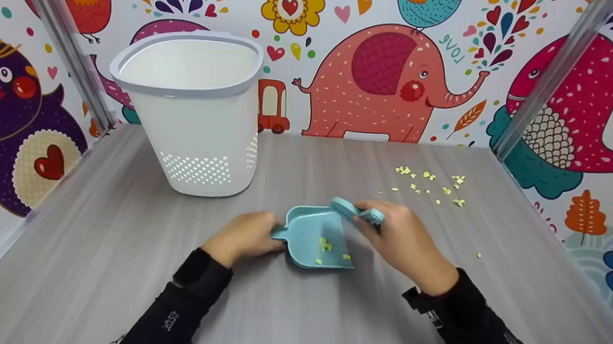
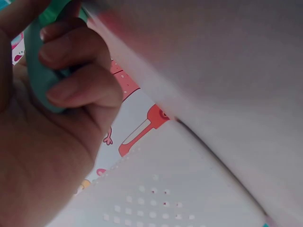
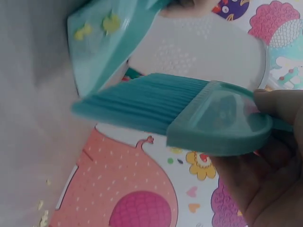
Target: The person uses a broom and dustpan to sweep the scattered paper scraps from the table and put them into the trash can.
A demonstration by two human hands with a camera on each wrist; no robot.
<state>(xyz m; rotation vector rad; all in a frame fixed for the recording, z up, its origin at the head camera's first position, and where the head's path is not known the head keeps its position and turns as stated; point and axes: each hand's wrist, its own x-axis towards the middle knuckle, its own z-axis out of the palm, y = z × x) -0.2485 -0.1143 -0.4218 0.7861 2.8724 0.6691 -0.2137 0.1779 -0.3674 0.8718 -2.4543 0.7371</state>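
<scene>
My left hand [image 1: 248, 235] grips the short handle of a light blue dustpan [image 1: 308, 229] by its left end, fingers curled round it in the left wrist view. Several yellow scraps [image 1: 325, 244] lie in the pan. My right hand [image 1: 401, 238] holds a matching hand brush [image 3: 218, 118] by its handle, with thumb and fingers round it. The brush head overlaps the pan's upper right corner in the head view. In the right wrist view its long teal bristles [image 3: 147, 101] point toward the dustpan's open edge.
A tall white basket [image 1: 196, 132] with a grey rim stands at the back left. More yellow scraps [image 1: 447, 191] are scattered on the grey table [image 1: 296, 322] at the back right, and one lies farther forward. Patterned panels [image 1: 387, 91] wall in the back and sides.
</scene>
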